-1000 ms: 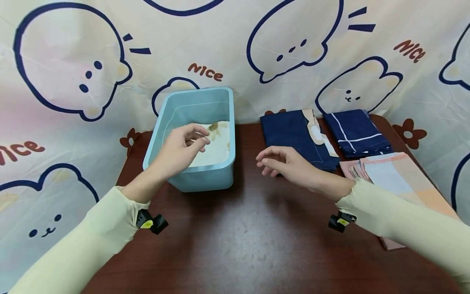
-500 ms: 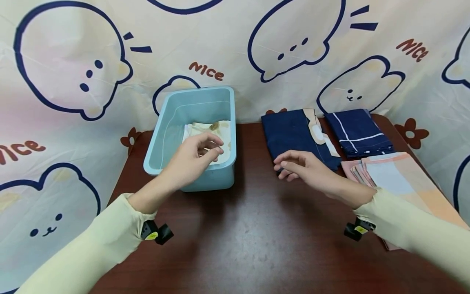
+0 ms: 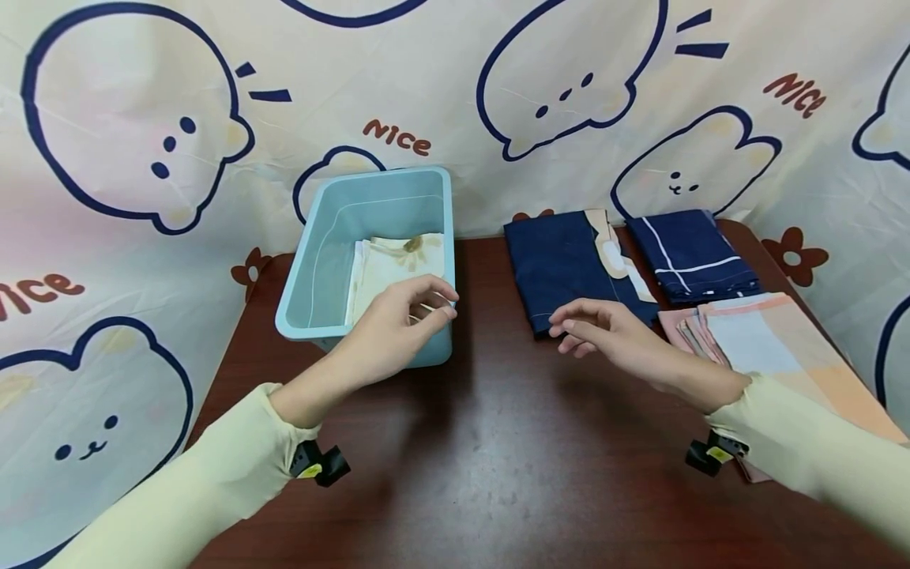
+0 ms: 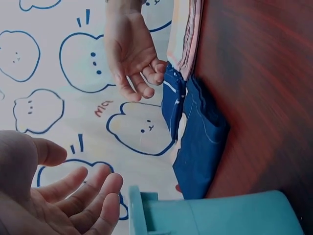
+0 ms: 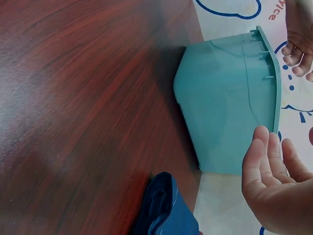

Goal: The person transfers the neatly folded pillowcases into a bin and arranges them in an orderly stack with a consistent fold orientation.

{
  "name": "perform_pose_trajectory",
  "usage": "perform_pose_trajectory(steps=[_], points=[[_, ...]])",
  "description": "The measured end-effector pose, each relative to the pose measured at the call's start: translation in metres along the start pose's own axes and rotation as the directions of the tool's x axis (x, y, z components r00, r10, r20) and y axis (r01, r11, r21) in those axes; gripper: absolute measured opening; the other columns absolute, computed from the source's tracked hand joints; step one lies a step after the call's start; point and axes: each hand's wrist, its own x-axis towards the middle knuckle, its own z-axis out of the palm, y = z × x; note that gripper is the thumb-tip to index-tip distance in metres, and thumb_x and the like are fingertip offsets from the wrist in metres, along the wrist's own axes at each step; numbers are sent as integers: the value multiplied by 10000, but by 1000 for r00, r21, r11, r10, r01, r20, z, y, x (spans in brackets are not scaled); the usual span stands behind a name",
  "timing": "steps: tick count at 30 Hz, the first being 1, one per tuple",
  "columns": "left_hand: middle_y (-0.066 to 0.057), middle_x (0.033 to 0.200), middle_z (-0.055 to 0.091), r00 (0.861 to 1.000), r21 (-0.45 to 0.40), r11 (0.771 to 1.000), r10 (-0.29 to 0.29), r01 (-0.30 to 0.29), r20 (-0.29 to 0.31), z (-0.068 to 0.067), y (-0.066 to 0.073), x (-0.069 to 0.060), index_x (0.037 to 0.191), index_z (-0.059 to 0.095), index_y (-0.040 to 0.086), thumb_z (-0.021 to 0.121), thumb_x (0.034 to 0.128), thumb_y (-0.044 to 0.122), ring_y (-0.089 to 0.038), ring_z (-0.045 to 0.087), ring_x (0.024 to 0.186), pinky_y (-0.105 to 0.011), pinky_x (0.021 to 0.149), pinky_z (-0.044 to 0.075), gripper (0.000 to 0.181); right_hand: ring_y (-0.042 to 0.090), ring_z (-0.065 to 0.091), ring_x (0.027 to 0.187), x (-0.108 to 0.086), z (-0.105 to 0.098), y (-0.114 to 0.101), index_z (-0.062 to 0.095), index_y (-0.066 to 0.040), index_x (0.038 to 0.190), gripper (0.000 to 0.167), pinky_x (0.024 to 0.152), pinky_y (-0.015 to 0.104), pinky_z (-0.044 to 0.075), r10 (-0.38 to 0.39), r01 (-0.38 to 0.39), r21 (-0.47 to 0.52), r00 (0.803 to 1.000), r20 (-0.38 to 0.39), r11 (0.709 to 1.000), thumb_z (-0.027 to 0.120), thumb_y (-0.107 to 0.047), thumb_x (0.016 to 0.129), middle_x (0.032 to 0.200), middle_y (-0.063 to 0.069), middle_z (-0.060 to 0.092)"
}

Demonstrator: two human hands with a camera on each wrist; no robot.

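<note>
Left hand (image 3: pixel 391 328) and right hand (image 3: pixel 614 336) shifted toward 4 o'clock, palms inward, fingers (image 4: pixel 93 183) bent, slightly spread. Tub (image 3: pixel 384 209) with pale cloth (image 3: pixel 387 265) inside at left hand's 11 o'clock, folded navy cloth (image 3: pixel 550 257) at right's 11.

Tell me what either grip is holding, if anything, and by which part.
Nothing is held: the left grip and the right grip are both empty, loosely curved around nothing.

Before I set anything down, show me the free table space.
The wooden table lies bare in front of the blue plastic tub, and in the strip between it and the printed navy cloth. Crowded: the right rear, where that cloth, the white-lined navy cloth and the pastel checked cloth sit close.
</note>
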Motion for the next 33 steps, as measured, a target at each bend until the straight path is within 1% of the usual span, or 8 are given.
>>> perform_pose_trajectory(steps=[2, 5, 11, 17, 20, 26, 31, 33], points=[[-47, 1145, 714, 1000, -3, 1000, 8, -8, 14, 2, 0, -1, 1198, 646, 154, 567, 1030, 205, -236, 691, 1017, -403, 874, 556, 192, 142, 708, 949, -2, -2, 2, 580, 8, 1286, 328, 850, 261, 587, 4, -4, -9, 1000, 0, 1000, 492, -228, 1076, 1184, 172, 690], [-30, 1134, 710, 999, -14, 1000, 17, -17, 36, 7, 0, -1, 1198, 642, 157, 563, 1033, 200, -216, 687, 1015, -388, 885, 554, 188, 138, 710, 948, -5, -6, 6, 580, 5, 1286, 330, 845, 261, 588, 8, -9, -22, 1000, -8, 1000, 493, -234, 1076, 1177, 165, 693], [-11, 1111, 706, 997, -32, 999, 26, -23, 72, 16, -1, -1, 1204, 638, 160, 557, 1030, 196, -167, 667, 968, -353, 862, 543, 196, 128, 709, 946, -12, -12, 13, 578, 6, 1294, 338, 828, 244, 584, 13, -14, -55, 1000, -26, 998, 479, -239, 1082, 1175, 160, 697], [4, 1085, 706, 994, -31, 999, 25, -22, 102, 26, -4, 0, 1198, 641, 169, 551, 1029, 197, -145, 668, 926, -343, 835, 542, 194, 121, 709, 954, -16, -16, 21, 568, 26, 1309, 350, 825, 260, 590, -2, 1, -47, 1000, -26, 999, 467, -224, 1086, 1190, 164, 697], [1, 1076, 710, 993, -28, 999, 24, -21, 117, 31, -6, 0, 1196, 644, 168, 540, 1020, 179, -159, 679, 911, -335, 812, 540, 205, 117, 713, 947, -18, -18, 26, 571, 36, 1302, 349, 818, 260, 593, -16, 14, -46, 999, -40, 999, 468, -219, 1086, 1161, 129, 706], [-18, 1059, 711, 989, -38, 999, 35, -29, 146, 42, -13, 2, 1190, 648, 133, 518, 1009, 136, -175, 685, 894, -311, 790, 533, 223, 107, 720, 933, -25, -24, 37, 584, 20, 1279, 333, 802, 245, 592, -15, 9, -71, 997, -76, 997, 469, -225, 1086, 1083, -17, 720], [-16, 1058, 714, 985, -38, 999, 21, -15, 170, 51, -15, 2, 1194, 648, 137, 520, 1014, 144, -136, 669, 868, -296, 751, 528, 222, 100, 715, 931, -29, -28, 46, 575, 32, 1285, 337, 797, 241, 589, -5, -2, -75, 996, -92, 997, 461, -216, 1088, 1069, -56, 717], [-15, 1060, 717, 985, -36, 999, 12, -5, 175, 55, -15, 1, 1191, 651, 138, 524, 1014, 145, -123, 667, 871, -291, 761, 532, 218, 83, 711, 925, -30, -30, 49, 572, 37, 1289, 338, 795, 241, 589, -2, -6, -75, 995, -101, 997, 461, -211, 1088, 1062, -72, 715]])
